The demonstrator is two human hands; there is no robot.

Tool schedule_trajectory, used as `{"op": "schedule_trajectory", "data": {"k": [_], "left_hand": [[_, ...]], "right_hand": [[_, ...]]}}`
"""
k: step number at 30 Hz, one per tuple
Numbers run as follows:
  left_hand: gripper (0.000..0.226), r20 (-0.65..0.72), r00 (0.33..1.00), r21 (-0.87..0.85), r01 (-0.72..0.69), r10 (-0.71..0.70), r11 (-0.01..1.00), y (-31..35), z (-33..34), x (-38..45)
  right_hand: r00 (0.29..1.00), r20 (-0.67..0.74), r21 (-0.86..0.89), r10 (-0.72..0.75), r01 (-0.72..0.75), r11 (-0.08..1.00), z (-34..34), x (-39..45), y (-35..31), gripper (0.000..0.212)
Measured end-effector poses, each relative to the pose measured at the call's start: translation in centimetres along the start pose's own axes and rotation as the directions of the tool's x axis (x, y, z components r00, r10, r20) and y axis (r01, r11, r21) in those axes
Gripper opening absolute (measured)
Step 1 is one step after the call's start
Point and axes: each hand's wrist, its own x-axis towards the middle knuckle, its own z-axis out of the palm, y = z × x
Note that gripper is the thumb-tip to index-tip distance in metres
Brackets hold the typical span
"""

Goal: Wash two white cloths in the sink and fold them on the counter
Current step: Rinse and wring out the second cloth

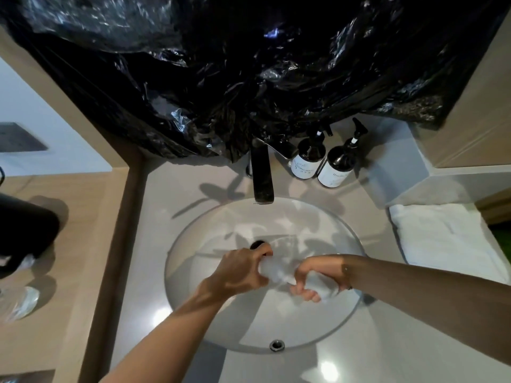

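Now the white cloth [276,275] is gripped over the sink [193,308], its twisted length running left to right between the left hand [240,272] and right hand [312,277], both clenched round it.

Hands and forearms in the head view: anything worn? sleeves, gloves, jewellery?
Both forearms are bare as far as the frame shows: no sleeves and no gloves. The left hand shows no ring, watch or band. The right hand has a small dark item at its outer edge, possibly a ring, too small to be sure. No markings are visible on either arm.
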Motion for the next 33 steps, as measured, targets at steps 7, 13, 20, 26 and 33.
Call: {"op": "schedule_trajectory", "data": {"k": [7,13,20,26,33], "left_hand": [[0.06,0.111,0.993,-0.433,0.02,0.031,0.901,1.5,-0.8,-2.1],[0.056,0.269,0.963,-0.805,0.211,0.024,0.555,3.7,-3.3,-2.4],[0.065,0.448,0.882,-0.802,0.324,0.147,0.501,6.1,-5.3,-2.5],[0.028,0.407,0.909,-0.787,0.299,0.091,0.54,6.2,-6.1,-2.7],[0.033,-0.001,0.983,-0.447,0.165,-0.185,0.879,6.0,-3.7,-3.7]], "right_hand": [[0.93,-0.245,0.682,-0.274,0.366,0.633,-0.6,-5.4,-1.4,0.031],[0.424,-0.782,0.23,-0.457,0.877,0.421,1.6,-7.2,0.9,0.063],[0.049,-0.924,-0.061,-0.378,0.959,0.275,3.2,-6.5,-0.1,0.056],[0.249,-0.893,0.297,-0.375,0.952,-0.076,3.5,-6.3,-2.5,0.049],[0.54,-0.841,0.531,-0.029,0.815,-0.234,1.1,-2.2,-4.8,0.049]]}}
